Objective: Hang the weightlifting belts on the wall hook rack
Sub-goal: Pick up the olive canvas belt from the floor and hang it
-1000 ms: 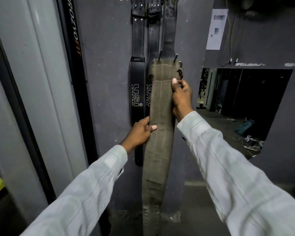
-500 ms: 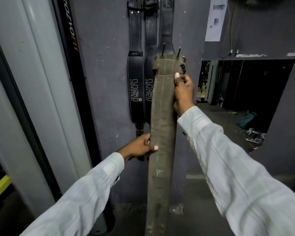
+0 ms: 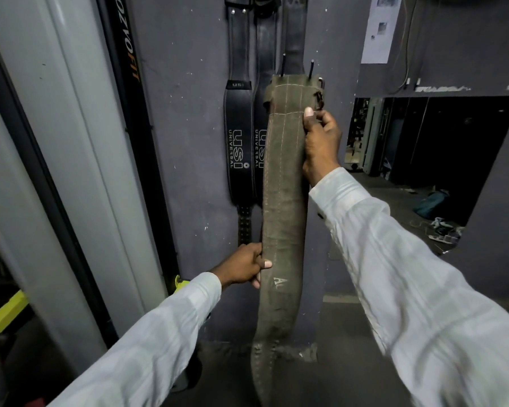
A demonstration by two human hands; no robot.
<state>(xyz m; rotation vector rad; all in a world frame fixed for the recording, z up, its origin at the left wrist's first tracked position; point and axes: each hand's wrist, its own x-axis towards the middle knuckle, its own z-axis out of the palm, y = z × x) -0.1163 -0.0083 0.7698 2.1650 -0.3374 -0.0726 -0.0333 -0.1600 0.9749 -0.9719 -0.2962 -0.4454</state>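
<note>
Belt (image 3: 282,177) upright; hands (image 3: 243,267) (image 3: 321,142) high and low

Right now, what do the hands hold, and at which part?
Both hold the olive belt: the right hand grips its right edge near the top, the left hand its left edge lower down.

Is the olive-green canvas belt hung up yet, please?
Not yet: the olive-green canvas belt stands upright, gripped by right hand and left hand.

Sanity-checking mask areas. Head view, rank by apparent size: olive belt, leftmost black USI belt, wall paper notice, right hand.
1. olive belt, nearest the camera, which inflates it.
2. leftmost black USI belt, top cropped.
3. right hand and paper notice: look alike, hand nearer, so unranked.
</note>
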